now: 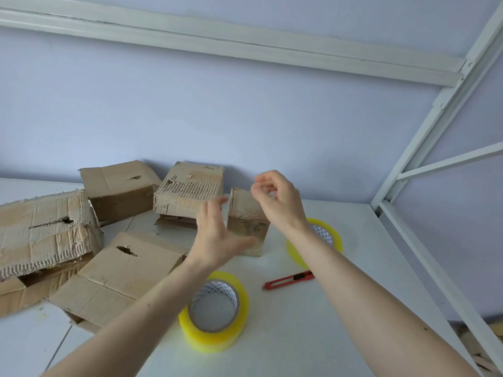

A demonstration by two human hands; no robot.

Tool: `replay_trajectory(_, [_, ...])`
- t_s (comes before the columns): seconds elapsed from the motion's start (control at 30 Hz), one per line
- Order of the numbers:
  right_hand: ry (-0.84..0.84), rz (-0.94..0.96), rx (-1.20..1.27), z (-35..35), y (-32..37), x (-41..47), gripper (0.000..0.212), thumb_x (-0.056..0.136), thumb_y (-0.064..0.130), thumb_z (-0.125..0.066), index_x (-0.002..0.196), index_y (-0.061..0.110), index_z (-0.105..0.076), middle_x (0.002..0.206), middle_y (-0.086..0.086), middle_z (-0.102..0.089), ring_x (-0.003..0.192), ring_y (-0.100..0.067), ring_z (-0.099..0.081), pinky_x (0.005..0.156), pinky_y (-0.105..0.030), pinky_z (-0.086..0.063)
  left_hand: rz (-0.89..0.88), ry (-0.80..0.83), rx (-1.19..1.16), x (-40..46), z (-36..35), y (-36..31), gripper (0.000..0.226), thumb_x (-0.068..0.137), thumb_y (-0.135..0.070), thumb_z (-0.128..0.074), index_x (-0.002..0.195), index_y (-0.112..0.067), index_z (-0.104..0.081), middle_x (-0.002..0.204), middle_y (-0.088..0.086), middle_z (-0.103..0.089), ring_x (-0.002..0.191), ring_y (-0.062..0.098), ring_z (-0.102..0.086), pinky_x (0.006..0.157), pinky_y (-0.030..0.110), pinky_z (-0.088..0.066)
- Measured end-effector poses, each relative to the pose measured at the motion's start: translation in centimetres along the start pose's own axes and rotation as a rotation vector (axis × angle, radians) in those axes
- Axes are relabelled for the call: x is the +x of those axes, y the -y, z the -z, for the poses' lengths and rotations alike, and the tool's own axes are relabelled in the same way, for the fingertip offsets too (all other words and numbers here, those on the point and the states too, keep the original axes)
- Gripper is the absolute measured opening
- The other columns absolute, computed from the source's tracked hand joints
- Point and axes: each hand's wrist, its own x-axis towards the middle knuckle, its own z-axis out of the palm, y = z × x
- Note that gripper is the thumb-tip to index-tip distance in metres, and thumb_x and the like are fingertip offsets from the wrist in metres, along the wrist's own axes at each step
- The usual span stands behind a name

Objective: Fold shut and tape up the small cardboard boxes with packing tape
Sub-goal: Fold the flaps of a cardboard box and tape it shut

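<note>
Held nothing in either hand: left hand (pixel 217 240) open, right hand (pixel 275 197) loosely curled. No tape seen on the small box (pixel 249 227); both tape rolls (pixel 215 311) untouched.

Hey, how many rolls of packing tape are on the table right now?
2. One tape roll lies flat at the near middle of the table, beside the left forearm. The other tape roll lies farther right, partly hidden behind the right forearm. More could be hidden behind the boxes.
</note>
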Motion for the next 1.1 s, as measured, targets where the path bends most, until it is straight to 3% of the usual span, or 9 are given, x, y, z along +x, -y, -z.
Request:
replay_trajectory(0.07, [-0.018, -0.083, -0.151, -0.7, 0.6, 2.0, 0.017, 0.098, 0.028, -0.052, 0.096, 0.016, -0.063, 0.093, 0.005, -0.066, 0.092, -0.015, -0.059, 0.082, -0.028, -0.046, 0.054, 0.201, -0.010, 2.5, 0.4, 0.6, 0.133, 0.060, -0.022, -0.097, 0.158, -0.010, -0.009, 0.160, 0.004, -0.020, 0.150, 0.018, -0.014, 0.123, 0.037, -0.021])
replay_trajectory(0.13, [0.064, -0.147, -0.417, -1.8, 0.9, 3.8, 0.030, 0.101, 0.031, -0.037, 0.085, 0.013, -0.054, 0.094, -0.002, -0.063, 0.101, -0.029, -0.055, 0.082, -0.039, -0.041, 0.078, 0.320, -0.006, 4.5, 0.1, 1.3, 0.145, 0.060, -0.019, -0.097, 0.159, -0.009, 0.009, 0.167, 0.002, -0.004, 0.154, 0.016, -0.003, 0.124, 0.032, -0.015])
replay_trajectory(0.33, [0.288, -0.353, -0.667, -4.7, 0.2, 5.4, 0.059, 0.106, 0.041, -0.016, 0.118, 0.009, -0.063, 0.131, -0.013, -0.061, 0.127, -0.033, -0.048, 0.097, -0.042, -0.038, -0.026, 0.335, -0.046, 6.7, -0.6, 3.9, 0.110, 0.049, -0.014, -0.101, 0.139, -0.025, -0.038, 0.133, -0.007, -0.055, 0.127, 0.013, -0.049, 0.108, 0.032, -0.042])
replay_trajectory(0.43, [0.244, -0.334, -0.776, -5.5, -0.8, 5.2, 0.071, 0.106, 0.047, -0.009, 0.119, 0.007, -0.066, 0.131, -0.014, -0.062, 0.129, -0.034, -0.044, 0.104, -0.047, -0.036, -0.087, 0.326, -0.041, 6.9, -0.8, 4.2, 0.101, 0.050, -0.014, -0.101, 0.130, -0.030, -0.040, 0.130, -0.008, -0.056, 0.122, 0.009, -0.048, 0.098, 0.017, -0.040])
replay_trajectory(0.57, [0.263, -0.307, -0.825, -5.7, -1.0, 5.1, 0.067, 0.105, 0.045, -0.007, 0.119, 0.010, -0.063, 0.131, -0.014, -0.059, 0.131, -0.034, -0.036, 0.109, -0.052, -0.027, -0.082, 0.320, -0.002, 6.9, -0.7, 4.3, 0.102, 0.051, -0.016, -0.100, 0.132, -0.028, -0.039, 0.126, -0.013, -0.054, 0.119, 0.007, -0.047, 0.097, 0.025, -0.040])
replay_trajectory(0.7, [0.318, -0.277, -0.874, -5.8, -1.3, 5.1, 0.065, 0.102, 0.046, -0.005, 0.138, 0.016, -0.051, 0.145, -0.013, -0.042, 0.143, -0.034, -0.018, 0.118, -0.062, 0.001, -0.071, 0.339, -0.004, 6.9, -0.6, 4.5, 0.106, 0.054, -0.016, -0.100, 0.136, -0.030, -0.034, 0.120, -0.030, -0.046, 0.119, -0.002, -0.042, 0.085, 0.006, -0.037])
replay_trajectory(0.83, [0.268, -0.241, -0.851, -5.9, -1.8, 4.6, 0.070, 0.101, 0.051, -0.004, 0.142, 0.015, -0.047, 0.153, -0.011, -0.034, 0.148, -0.032, -0.007, 0.119, -0.060, 0.011, -0.068, 0.354, 0.044, 7.1, -0.4, 4.2, 0.110, 0.053, -0.019, -0.100, 0.143, -0.021, -0.036, 0.125, -0.019, -0.049, 0.118, 0.001, -0.044, 0.084, 0.007, -0.038])
replay_trajectory(0.97, [0.366, -0.240, -0.833, -5.3, -1.4, 4.3, 0.071, 0.102, 0.054, -0.002, 0.161, 0.016, -0.013, 0.169, -0.005, 0.002, 0.153, -0.029, 0.017, 0.115, -0.056, 0.023, -0.068, 0.354, 0.049, 6.9, -0.3, 4.3, 0.111, 0.052, -0.021, -0.101, 0.142, -0.022, -0.036, 0.128, -0.019, -0.049, 0.123, 0.002, -0.044, 0.086, 0.007, -0.036])
replay_trajectory(1.1, [0.376, -0.246, -0.833, -5.1, -1.6, 4.5, 0.070, 0.102, 0.055, -0.002, 0.161, 0.018, -0.011, 0.169, -0.003, 0.006, 0.153, -0.028, 0.019, 0.116, -0.055, 0.022, -0.019, 0.370, 0.078, 7.2, -0.3, 3.9, 0.111, 0.055, -0.021, -0.100, 0.145, -0.020, -0.036, 0.124, -0.020, -0.049, 0.120, 0.000, -0.042, 0.089, 0.016, -0.037])
